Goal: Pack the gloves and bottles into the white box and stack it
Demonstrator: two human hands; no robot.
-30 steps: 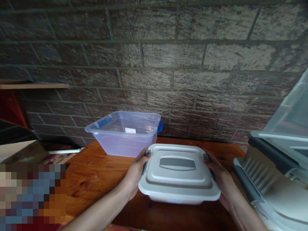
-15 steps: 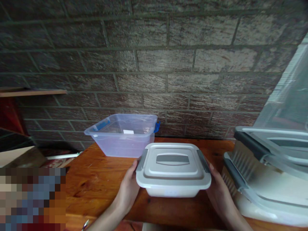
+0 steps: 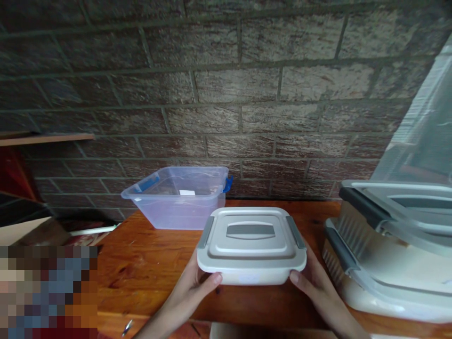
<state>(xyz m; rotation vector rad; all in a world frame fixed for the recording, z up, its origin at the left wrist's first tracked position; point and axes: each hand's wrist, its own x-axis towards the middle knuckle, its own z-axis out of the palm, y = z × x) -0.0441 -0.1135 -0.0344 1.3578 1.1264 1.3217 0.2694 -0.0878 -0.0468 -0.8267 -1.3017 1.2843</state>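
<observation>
A white lidded storage box point(image 3: 251, 240) with grey side clips sits in front of me, its lid closed. My left hand point(image 3: 199, 280) grips its left side, thumb pressed on the front wall below the rim and the other fingers hidden. On the opposite side my right hand point(image 3: 310, 278) holds it the same way, thumb at the front right corner. Whether the box rests on the wooden table point(image 3: 141, 273) or is slightly raised I cannot tell. Behind it to the left stands a lidless, clear purplish tub point(image 3: 180, 212) with blue clips and a white label inside.
Two larger lidded boxes, an upper one point(image 3: 406, 254) and a lower one point(image 3: 374, 292), are stacked at the right. A brick wall point(image 3: 226, 103) closes off the back. At the left are a wooden shelf point(image 3: 52, 139) and a cardboard box point(image 3: 31, 235).
Both thumbs have moved from the side clips down to the front wall of the white box. The view has shifted slightly, and the box appears a little higher and further left.
</observation>
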